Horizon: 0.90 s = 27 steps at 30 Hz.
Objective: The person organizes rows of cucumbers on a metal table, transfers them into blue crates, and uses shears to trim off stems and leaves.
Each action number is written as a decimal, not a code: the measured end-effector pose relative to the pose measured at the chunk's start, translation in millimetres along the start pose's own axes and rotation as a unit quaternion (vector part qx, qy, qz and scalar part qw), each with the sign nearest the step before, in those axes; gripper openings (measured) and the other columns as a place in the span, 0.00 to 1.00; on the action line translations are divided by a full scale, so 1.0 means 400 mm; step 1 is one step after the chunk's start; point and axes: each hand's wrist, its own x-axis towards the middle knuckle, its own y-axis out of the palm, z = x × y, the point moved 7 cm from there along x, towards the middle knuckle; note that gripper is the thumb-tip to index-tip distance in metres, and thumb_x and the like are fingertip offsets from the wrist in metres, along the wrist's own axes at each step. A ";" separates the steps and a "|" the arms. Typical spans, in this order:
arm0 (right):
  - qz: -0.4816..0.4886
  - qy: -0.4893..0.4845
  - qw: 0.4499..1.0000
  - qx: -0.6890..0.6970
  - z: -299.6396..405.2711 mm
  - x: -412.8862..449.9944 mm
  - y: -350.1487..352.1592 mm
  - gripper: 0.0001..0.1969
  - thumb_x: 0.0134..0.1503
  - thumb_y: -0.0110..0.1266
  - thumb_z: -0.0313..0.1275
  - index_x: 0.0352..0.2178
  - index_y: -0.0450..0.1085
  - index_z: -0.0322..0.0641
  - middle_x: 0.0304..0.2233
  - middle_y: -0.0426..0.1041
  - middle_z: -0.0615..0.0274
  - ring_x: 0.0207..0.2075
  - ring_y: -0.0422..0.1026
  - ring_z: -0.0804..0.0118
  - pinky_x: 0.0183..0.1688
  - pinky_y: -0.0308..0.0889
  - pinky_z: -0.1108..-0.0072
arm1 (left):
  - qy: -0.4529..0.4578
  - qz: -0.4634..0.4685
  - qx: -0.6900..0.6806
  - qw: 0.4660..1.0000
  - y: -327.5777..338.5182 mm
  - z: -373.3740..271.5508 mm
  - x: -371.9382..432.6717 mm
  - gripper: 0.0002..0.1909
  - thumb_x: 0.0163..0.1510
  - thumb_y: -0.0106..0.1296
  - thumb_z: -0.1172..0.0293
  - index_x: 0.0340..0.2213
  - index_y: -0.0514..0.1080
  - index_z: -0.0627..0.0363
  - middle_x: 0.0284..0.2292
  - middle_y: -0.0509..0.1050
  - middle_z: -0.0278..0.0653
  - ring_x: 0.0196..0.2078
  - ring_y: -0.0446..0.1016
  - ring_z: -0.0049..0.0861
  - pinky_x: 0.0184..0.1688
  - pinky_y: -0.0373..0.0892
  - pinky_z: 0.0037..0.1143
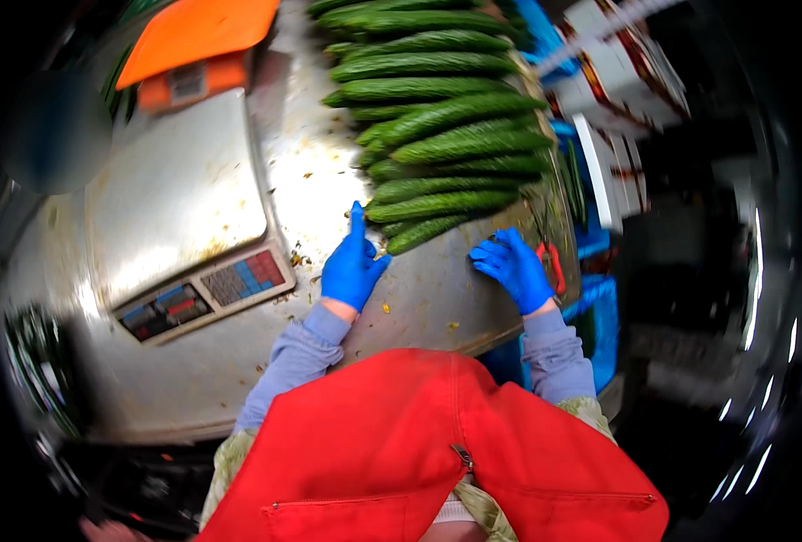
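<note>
My left hand, in a blue glove, is at the left tips of the nearest cucumbers, its index finger stretched forward and its thumb apart. Whether it touches them is unclear. A stack of long green cucumbers lies crosswise on the metal tabletop, tips to the left. To the right, my gloved right hand hovers above the table with half-bent fingers, nothing visible in it. Just beside it lies a pair of scissors with red handles, partly hidden by the hand.
A weighing scale with a metal plate and keypad stands at left, an orange tray-like part behind it. More dark green produce sits at the far left. Blue crates and white cartons line the table's right side.
</note>
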 end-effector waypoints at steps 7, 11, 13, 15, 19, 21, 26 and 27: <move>-0.340 -0.170 0.922 -0.070 -0.161 -0.509 -0.263 0.15 0.57 0.43 0.35 0.33 0.69 0.30 0.16 0.62 0.69 0.16 0.64 0.75 0.20 0.61 0.84 | 0.104 0.151 0.069 0.981 0.016 -0.026 -0.094 0.24 0.46 0.52 0.74 0.48 0.66 0.57 0.28 0.72 0.44 0.26 0.71 0.34 0.30 0.68 0.27; -0.405 -0.178 0.896 0.047 -0.327 -0.673 -0.371 0.14 0.58 0.42 0.32 0.36 0.70 0.31 0.18 0.67 0.65 0.20 0.68 0.73 0.24 0.64 0.86 | 0.294 0.124 0.097 0.943 0.110 -0.200 -0.129 0.32 0.42 0.54 0.69 0.50 0.61 0.60 0.44 0.66 0.50 0.44 0.63 0.44 0.46 0.59 0.36; -0.442 -0.197 0.872 -0.070 -0.369 -0.714 -0.387 0.15 0.58 0.41 0.32 0.39 0.68 0.30 0.19 0.68 0.64 0.21 0.69 0.72 0.26 0.67 0.84 | 0.366 0.267 -0.004 0.892 0.221 -0.240 -0.203 0.30 0.45 0.53 0.69 0.51 0.60 0.59 0.40 0.69 0.45 0.40 0.64 0.41 0.47 0.59 0.34; -0.447 -0.156 0.867 0.153 -0.407 -0.732 -0.373 0.15 0.57 0.43 0.32 0.41 0.67 0.31 0.21 0.68 0.64 0.22 0.69 0.71 0.28 0.69 0.82 | 0.345 0.441 -0.093 0.824 0.305 -0.300 -0.284 0.28 0.49 0.51 0.71 0.52 0.59 0.58 0.35 0.68 0.43 0.35 0.66 0.38 0.41 0.63 0.29; -0.427 -0.192 0.880 0.079 -0.414 -0.731 -0.407 0.13 0.56 0.44 0.30 0.38 0.70 0.34 0.21 0.68 0.63 0.23 0.70 0.71 0.29 0.70 0.81 | 0.266 0.342 -0.102 0.895 0.389 -0.338 -0.199 0.29 0.49 0.51 0.73 0.53 0.59 0.56 0.45 0.67 0.47 0.47 0.66 0.42 0.50 0.61 0.29; -0.448 -0.191 0.867 0.102 -0.420 -0.739 -0.443 0.12 0.56 0.44 0.30 0.36 0.71 0.34 0.21 0.68 0.63 0.23 0.70 0.71 0.29 0.70 0.81 | 0.361 0.241 0.054 0.899 0.437 -0.376 -0.134 0.36 0.41 0.54 0.74 0.54 0.57 0.51 0.50 0.62 0.55 0.48 0.64 0.50 0.48 0.63 0.35; -0.397 -0.217 0.891 0.034 -0.459 -0.704 -0.584 0.12 0.57 0.42 0.29 0.39 0.70 0.35 0.30 0.71 0.63 0.31 0.70 0.74 0.33 0.68 0.82 | 0.362 0.252 0.217 0.871 0.634 -0.408 -0.058 0.47 0.35 0.61 0.59 0.57 0.51 0.41 0.57 0.48 0.52 0.53 0.58 0.49 0.51 0.57 0.41; -0.418 -0.236 0.876 0.041 -0.457 -0.706 -0.609 0.12 0.57 0.43 0.28 0.39 0.70 0.35 0.31 0.72 0.63 0.32 0.70 0.74 0.35 0.68 0.82 | 0.369 0.234 0.258 0.861 0.669 -0.419 -0.056 0.48 0.35 0.61 0.55 0.57 0.50 0.40 0.58 0.47 0.51 0.55 0.56 0.49 0.52 0.54 0.45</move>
